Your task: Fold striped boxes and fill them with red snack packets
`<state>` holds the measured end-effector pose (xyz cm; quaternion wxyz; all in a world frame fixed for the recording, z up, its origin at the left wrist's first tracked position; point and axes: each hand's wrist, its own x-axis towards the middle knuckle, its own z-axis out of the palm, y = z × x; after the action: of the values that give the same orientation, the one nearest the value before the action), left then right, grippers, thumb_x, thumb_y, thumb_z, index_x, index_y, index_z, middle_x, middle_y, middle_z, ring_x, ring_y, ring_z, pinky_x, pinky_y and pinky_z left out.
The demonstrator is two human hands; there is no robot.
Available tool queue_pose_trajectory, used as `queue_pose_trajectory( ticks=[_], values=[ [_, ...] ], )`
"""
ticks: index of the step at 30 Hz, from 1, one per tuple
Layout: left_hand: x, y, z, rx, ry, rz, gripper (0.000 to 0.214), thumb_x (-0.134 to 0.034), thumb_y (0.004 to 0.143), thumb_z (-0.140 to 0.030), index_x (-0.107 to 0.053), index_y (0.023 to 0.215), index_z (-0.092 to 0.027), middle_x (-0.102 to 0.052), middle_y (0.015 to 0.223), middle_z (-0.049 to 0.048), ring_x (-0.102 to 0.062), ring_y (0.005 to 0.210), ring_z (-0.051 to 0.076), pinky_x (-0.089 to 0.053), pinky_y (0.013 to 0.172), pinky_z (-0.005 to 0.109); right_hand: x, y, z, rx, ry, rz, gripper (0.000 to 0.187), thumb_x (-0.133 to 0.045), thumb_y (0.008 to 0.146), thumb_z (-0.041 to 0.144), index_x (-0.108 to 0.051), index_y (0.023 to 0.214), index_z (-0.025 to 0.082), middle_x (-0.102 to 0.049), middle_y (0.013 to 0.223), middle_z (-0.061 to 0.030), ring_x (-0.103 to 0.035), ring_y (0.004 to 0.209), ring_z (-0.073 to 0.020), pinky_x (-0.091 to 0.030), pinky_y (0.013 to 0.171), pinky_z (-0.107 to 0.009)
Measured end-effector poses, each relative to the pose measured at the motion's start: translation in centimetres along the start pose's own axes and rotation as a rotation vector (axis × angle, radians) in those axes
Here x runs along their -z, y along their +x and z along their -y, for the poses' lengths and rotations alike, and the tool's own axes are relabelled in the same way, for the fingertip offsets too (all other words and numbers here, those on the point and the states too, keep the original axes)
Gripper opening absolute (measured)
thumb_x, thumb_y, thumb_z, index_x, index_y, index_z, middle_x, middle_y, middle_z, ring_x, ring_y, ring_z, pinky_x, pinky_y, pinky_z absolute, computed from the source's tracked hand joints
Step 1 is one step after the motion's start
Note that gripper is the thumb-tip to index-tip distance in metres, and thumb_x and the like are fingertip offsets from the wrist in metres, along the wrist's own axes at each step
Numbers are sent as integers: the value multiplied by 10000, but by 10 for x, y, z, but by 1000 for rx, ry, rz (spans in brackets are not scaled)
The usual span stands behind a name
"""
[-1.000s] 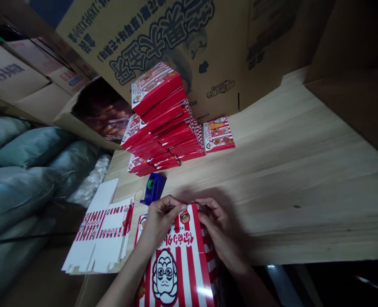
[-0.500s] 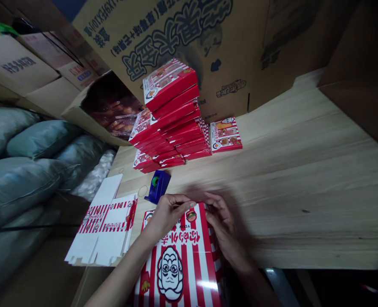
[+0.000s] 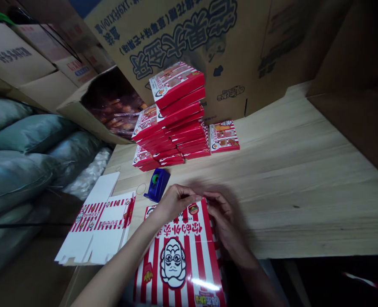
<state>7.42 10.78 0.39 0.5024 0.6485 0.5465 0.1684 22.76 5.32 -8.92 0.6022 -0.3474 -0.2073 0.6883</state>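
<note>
"Red-and-white striped box: where is it?"

"At the near edge of the tabletop, reaching past it toward the wearer."

"And the hands?"

"Left hand pinches the box's far end, thumb close to fingers; right hand holds that end's right corner."

"What else?"

"Blue tape dispenser beyond, leftward; flattened cartons at the near-left corner."
</note>
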Motion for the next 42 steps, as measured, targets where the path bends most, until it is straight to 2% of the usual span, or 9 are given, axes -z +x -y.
queue_pose_trajectory(
  ticks=[5, 11, 15, 19, 25, 28, 31, 37, 42],
  values=[
    [4, -18, 10, -50, 95, -132, 386, -672, 943, -524, -844, 964, -179, -799, 876, 60, -692, 766, 208, -530, 691, 269, 0, 1, 3, 95, -63, 1, 195, -795, 780, 332, -772, 972, 311, -722, 1003, -12, -661, 938, -215, -531, 851, -352],
    [37, -61, 46, 62, 93, -253, 388, -702, 917, -545, -810, 934, -173, -786, 839, 41, -682, 723, 196, -497, 645, 257, 4, -1, 13, 284, -332, 75, 162, -693, 874, 304, -802, 992, 329, -704, 1144, -35, -624, 1150, -262, -466, 1055, -426],
    [52, -76, 77, 135, -193, -290, 425, -772, 842, -573, -789, 933, -159, -787, 832, 59, -682, 690, 196, -514, 648, 280, 6, -3, 8, 220, -297, 77, 154, -698, 888, 323, -782, 1017, 315, -706, 1143, -26, -645, 1093, -259, -502, 967, -397],
    [60, -77, 94, 80, -271, -332, 439, -839, 769, -560, -778, 874, -138, -770, 780, 52, -655, 668, 168, -502, 664, 273, 2, -4, 5, 183, -261, 58, 162, -725, 867, 330, -775, 1019, 308, -691, 1163, -16, -649, 1088, -254, -523, 893, -357],
    [65, -80, 101, 27, -267, -283, 420, -794, 830, -549, -782, 871, -132, -769, 780, 54, -649, 658, 160, -488, 650, 262, -8, -9, 14, 131, -231, -5, 289, -801, 798, 361, -779, 1080, 300, -731, 1181, -33, -680, 1051, -255, -549, 877, -368],
    [62, -83, 103, 42, -336, -304, 413, -802, 818, -553, -782, 879, -146, -776, 781, 46, -668, 649, 175, -504, 651, 277, -15, -9, 19, -30, -134, 13, 349, -816, 777, 402, -777, 1109, 302, -786, 1042, -29, -724, 898, -243, -574, 782, -366],
    [57, -83, 104, 50, -399, -334, 413, -822, 790, -555, -777, 860, -150, -771, 753, 31, -665, 621, 173, -501, 643, 278, -23, -7, 22, -114, -109, 41, 283, -812, 774, 462, -801, 973, 262, -795, 868, -24, -726, 756, -221, -563, 679, -331],
    [52, -84, 102, 71, -499, -372, 435, -860, 721, -578, -759, 826, -168, -752, 705, 4, -647, 578, 162, -490, 602, 264, -34, -3, 17, -136, -152, -25, 304, -913, 636, 411, -804, 846, 220, -813, 792, -36, -711, 623, -210, -555, 605, -323],
    [52, -84, 108, 54, -539, -381, 437, -861, 726, -569, -747, 833, -161, -739, 683, 2, -636, 570, 157, -484, 596, 261, -29, 0, 13, -121, -171, -58, 321, -944, 570, 398, -794, 784, 212, -797, 731, -30, -701, 585, -196, -557, 582, -312]
  ],
)
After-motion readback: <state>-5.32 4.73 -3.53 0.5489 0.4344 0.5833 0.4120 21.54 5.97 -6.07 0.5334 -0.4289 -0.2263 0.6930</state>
